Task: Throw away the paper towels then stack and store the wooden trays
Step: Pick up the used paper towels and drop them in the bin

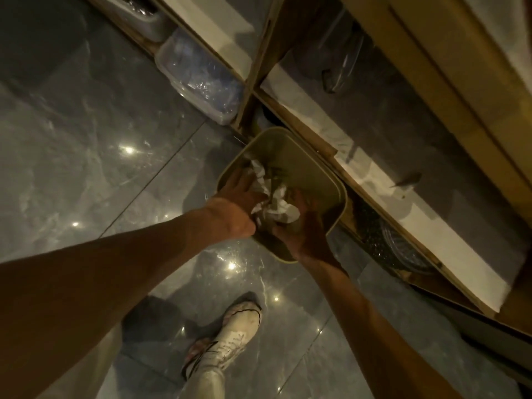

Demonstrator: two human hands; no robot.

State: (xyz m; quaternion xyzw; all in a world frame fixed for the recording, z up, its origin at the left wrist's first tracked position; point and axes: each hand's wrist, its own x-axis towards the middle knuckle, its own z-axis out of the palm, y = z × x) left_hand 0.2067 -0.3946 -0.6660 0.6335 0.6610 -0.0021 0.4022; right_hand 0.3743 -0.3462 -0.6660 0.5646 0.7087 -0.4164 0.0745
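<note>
Currently I have both hands over the mouth of the waste bin [290,156], which stands on the glossy tiled floor [86,139] just beside the lower shelving [374,197]. The crumpled paper towels [273,203] sit between the two hands, at and just inside the bin's rim. My left hand [239,197] lies across the near-left rim with fingers spread and pressed flat against the wad, not clenched. My right hand [302,226] cups the wad from the near side, fingers curled loosely around it; whether it is gripping or merely pushing I cannot tell. I judge the towels to be very light, soft and springy: they compress readily but tend to rebound and may ride back up over the rim, so pressure is best applied with open palms on top of the wad, not with a fingertip pinch. I expect no fragility and little slip. Clear plastic containers [198,82] occupy the shelf bays behind the bin. No wooden trays are visible, so I judge the stacking stage not yet begun. One shoe [230,335] appears below.
</note>
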